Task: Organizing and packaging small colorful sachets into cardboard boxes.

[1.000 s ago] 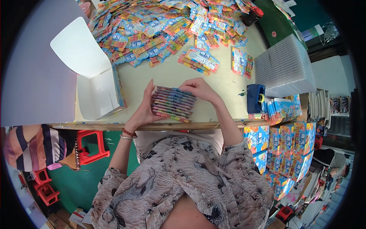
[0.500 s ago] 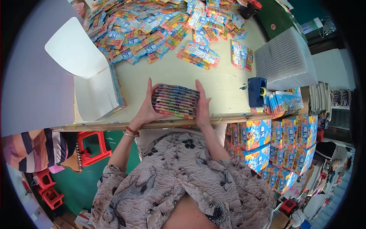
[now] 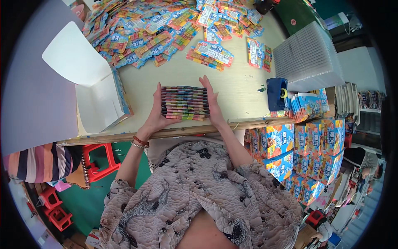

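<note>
Packets, flat and brightly striped, sit gathered in a squared stack (image 3: 185, 103) on the pale wooden counter (image 3: 240, 95), close to its near edge and right in front of you. You look to be in the squaring-up step: the stack is pressed between your palms so its edges line up. Your left hand (image 3: 156, 108) lies flat against the stack's left side, fingers stretched forward along it; your right hand (image 3: 212, 101) mirrors it on the right side, fingers straight and pointing away from you. Neither hand is curled around the packets; both clamp them from the sides with open palms, and your forearms angle inward from the counter edge.

A sensible next move would call for steady, even pressure from both sides so the packets do not fan out if you lift them. Just to the left stands an open white cardboard box (image 3: 97, 97) with its lid up. Farther back a loose heap of colourful packets (image 3: 157, 29) covers the counter.
</note>
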